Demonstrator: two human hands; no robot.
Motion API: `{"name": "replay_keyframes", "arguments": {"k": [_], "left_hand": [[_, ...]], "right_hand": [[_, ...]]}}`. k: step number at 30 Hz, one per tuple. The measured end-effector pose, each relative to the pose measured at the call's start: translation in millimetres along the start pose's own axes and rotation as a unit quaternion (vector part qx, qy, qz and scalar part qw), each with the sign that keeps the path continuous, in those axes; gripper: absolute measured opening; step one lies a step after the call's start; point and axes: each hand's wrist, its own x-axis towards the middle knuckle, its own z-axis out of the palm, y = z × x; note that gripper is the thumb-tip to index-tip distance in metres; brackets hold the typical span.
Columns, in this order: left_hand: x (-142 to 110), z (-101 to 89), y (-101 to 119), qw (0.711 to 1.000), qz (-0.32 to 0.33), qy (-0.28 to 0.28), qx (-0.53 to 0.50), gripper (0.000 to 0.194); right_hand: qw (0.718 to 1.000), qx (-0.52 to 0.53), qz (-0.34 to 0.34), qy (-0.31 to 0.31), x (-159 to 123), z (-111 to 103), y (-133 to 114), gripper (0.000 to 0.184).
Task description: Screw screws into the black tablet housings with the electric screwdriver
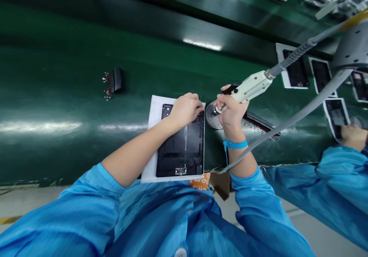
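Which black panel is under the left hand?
The panel on the white sheet nearest the person, under the left hand; the others sit farther right, by a co-worker's hand.

Black tablet panel [180, 145] on white paper [152, 134], green bench mat [57, 96], blue sleeves [86, 211].

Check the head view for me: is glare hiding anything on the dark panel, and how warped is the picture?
In the head view, a pale vertical streak of glare runs down the black panel below the left hand, though it hides little; brighter bands cross the green bench mat; the wide lens visibly bends and tilts the scene; the right hand and electric screwdriver look fairly sharp.
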Motion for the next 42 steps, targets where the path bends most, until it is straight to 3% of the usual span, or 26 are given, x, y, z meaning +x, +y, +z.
{"name": "replay_keyframes", "arguments": {"k": [16, 24, 30, 37, 42], "left_hand": [[0.7, -1.1, 1.7, 1.000, -0.009, -0.005, -0.015, 0.020], [6.8, 5.5, 1.6, 0.999, -0.019, -0.001, -0.040, 0.019], [7.8, 8.5, 1.9, 0.998, -0.028, 0.007, -0.061, 0.019], [8.9, 7.4, 3.7, 0.998, -0.028, 0.003, -0.055, 0.019], [8.6, 4.9, 5.3, 1.000, -0.015, 0.000, -0.023, 0.023]], "right_hand": [[1.000, -0.016, -0.007, 0.004, -0.1, -1.0, 11.9, 0.024], [0.993, -0.037, -0.116, -0.004, -3.1, -3.2, 19.9, 0.028], [0.983, -0.125, -0.128, -0.039, 4.4, -7.7, 41.1, 0.037], [0.995, -0.007, -0.100, -0.015, -3.6, 9.7, 27.0, 0.028], [0.996, 0.010, -0.087, -0.008, -5.7, 14.9, 24.9, 0.032]]}}
